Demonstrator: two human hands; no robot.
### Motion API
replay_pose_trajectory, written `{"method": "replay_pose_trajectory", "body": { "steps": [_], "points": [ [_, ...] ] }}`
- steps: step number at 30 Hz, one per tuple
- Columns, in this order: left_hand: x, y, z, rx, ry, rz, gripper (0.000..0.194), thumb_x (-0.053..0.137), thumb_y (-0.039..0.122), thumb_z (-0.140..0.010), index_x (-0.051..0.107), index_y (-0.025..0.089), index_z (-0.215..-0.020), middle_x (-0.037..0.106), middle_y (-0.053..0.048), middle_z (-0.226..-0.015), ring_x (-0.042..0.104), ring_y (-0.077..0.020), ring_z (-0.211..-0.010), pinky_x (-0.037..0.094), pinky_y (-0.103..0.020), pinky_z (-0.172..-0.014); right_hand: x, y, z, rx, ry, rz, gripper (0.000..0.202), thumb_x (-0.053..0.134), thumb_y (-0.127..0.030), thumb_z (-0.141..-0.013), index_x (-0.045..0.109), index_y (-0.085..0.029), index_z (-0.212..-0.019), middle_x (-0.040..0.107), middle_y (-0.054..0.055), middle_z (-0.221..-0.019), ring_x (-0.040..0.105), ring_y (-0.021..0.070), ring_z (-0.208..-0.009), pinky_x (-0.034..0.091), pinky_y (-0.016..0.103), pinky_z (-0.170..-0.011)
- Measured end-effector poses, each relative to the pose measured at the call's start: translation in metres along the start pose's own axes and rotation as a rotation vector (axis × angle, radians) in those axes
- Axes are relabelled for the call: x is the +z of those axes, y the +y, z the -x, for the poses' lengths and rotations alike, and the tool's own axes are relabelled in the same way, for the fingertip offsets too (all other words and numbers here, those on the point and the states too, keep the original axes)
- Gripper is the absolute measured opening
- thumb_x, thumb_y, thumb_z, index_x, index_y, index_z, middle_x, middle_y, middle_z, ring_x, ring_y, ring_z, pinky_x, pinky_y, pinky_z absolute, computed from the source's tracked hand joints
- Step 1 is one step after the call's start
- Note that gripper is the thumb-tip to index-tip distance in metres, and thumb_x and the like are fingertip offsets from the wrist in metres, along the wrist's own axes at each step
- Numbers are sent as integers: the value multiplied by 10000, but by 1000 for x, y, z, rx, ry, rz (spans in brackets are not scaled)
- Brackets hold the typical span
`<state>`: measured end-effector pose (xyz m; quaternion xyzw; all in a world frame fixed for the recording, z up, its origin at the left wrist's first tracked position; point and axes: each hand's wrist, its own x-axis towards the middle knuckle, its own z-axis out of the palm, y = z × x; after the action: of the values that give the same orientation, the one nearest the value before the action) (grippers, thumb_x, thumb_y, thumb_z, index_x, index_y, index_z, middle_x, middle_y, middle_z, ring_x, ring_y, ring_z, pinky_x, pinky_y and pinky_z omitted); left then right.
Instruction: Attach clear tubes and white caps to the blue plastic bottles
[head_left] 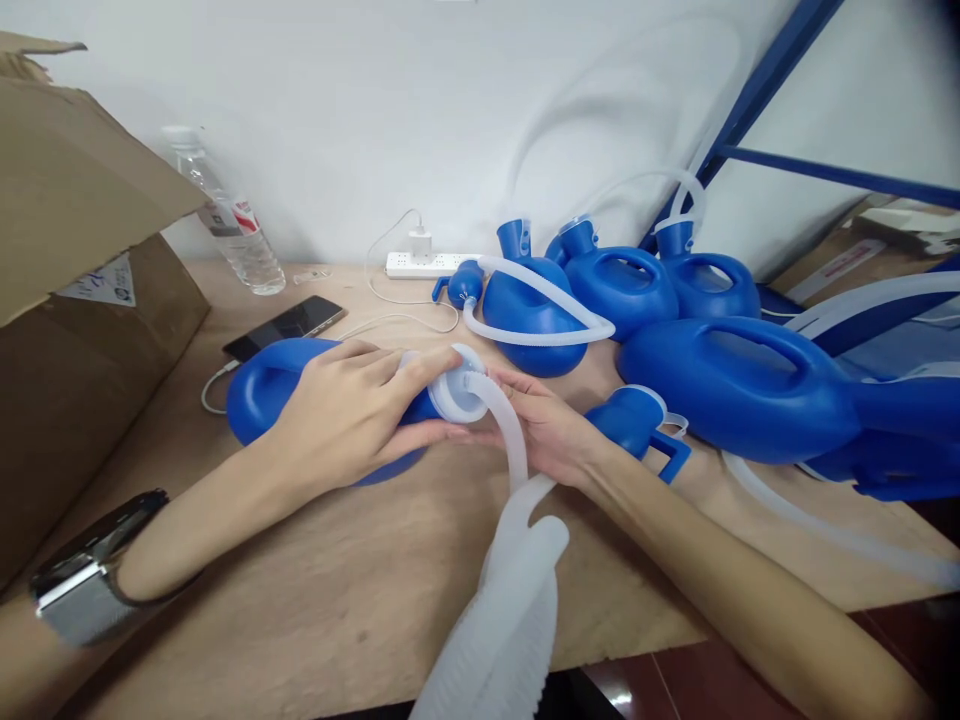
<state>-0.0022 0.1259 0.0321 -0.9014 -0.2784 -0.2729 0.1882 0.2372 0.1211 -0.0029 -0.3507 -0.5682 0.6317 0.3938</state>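
A blue plastic bottle (262, 385) lies on its side on the wooden table, its neck pointing right. My left hand (356, 405) is wrapped over the neck end, with the thumb against a translucent white cap (456, 393). A whitish tube (510, 430) runs out of the cap and curves down. On the other side of the cap, my right hand (544, 425) has its fingers bent around the cap's edge and the tube; its fingertips are partly hidden. Below, a bundle of whitish tubes (499, 620) hangs over the table's front edge.
Several blue bottles (742, 390) with tubes stand or lie at the right, beside a blue spouted part (626, 418). Behind are a phone (289, 325), a power strip (431, 265) and a water bottle (244, 235). A cardboard box (82, 330) is at the left.
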Motion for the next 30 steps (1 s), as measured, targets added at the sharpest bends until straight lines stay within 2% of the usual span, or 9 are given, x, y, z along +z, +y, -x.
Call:
{"method": "replay_pose_trajectory", "body": {
  "steps": [3, 7, 12, 16, 21, 23, 25, 27, 30],
  "points": [
    [-1, -2, 1, 14, -2, 19, 578, 399, 657, -1124, 577, 171, -1380, 821, -66, -891, 779, -271, -766, 559, -397, -810, 4, 2, 0, 44, -12, -180, 468, 862, -632, -855, 814, -316, -1197, 828, 29, -1083, 789, 245, -1071, 680, 425, -963],
    [0, -2, 1, 18, 20, 45, 561, 390, 660, -1123, 581, 185, -1353, 819, -44, -877, 777, -254, -760, 558, -385, -826, 9, 0, 0, -12, 43, -164, 499, 939, -643, -761, 855, -326, -1137, 834, 12, -1054, 776, 242, -1059, 652, 404, -984],
    [1, -2, 0, 18, 31, 27, 602, 378, 669, -1120, 602, 159, -1347, 819, -52, -859, 777, -268, -741, 559, -387, -802, 13, 0, 0, -98, 100, -178, 415, 930, -647, -785, 886, -337, -1058, 848, -9, -1039, 768, 204, -1013, 613, 365, -1036],
    [2, -6, -3, 3, 12, 59, 623, 420, 693, -1105, 632, 160, -1350, 846, -80, -954, 805, -282, -816, 571, -384, -807, 8, 0, -3, -80, 88, -154, 417, 918, -631, -804, 883, -326, -1086, 855, 1, -1090, 777, 219, -1040, 605, 404, -1086],
    [14, -17, -10, -80, -47, 94, 881, 401, 818, -1046, 538, 111, -1554, 838, -184, -1171, 824, -350, -1009, 608, -444, -896, -7, -14, -2, -105, 161, 33, 559, 696, -697, -987, 789, -303, -1372, 787, 49, -1413, 712, 291, -1338, 592, 479, -1154],
    [18, -20, -11, -98, -55, 122, 976, 427, 867, -1007, 484, 103, -1612, 810, -214, -1272, 806, -373, -1115, 606, -477, -971, -11, -24, 3, -118, 127, 163, 628, 615, -721, -1028, 714, -304, -1486, 702, 59, -1559, 651, 315, -1444, 583, 519, -1179],
    [17, -24, -11, -84, -59, 145, 1003, 472, 887, -980, 492, 112, -1616, 772, -231, -1363, 772, -390, -1207, 586, -508, -1041, -14, -35, 9, -138, 59, 373, 657, 632, -680, -1038, 612, -331, -1593, 592, 48, -1681, 578, 326, -1535, 526, 563, -1245],
    [12, -28, -8, -62, -76, 161, 976, 516, 875, -971, 526, 128, -1600, 728, -232, -1449, 726, -399, -1294, 549, -535, -1113, -15, -47, 15, -171, 21, 619, 681, 663, -610, -1046, 514, -364, -1664, 531, 32, -1730, 535, 331, -1577, 445, 608, -1305],
    [0, -38, 3, -103, -147, 175, 984, 566, 868, -949, 520, 152, -1621, 669, -219, -1535, 644, -424, -1395, 464, -608, -1210, -14, -61, 28, -193, 76, 856, 608, 576, -576, -1099, 525, -341, -1657, 600, 43, -1674, 569, 334, -1548, 422, 629, -1310]
  ]
}}
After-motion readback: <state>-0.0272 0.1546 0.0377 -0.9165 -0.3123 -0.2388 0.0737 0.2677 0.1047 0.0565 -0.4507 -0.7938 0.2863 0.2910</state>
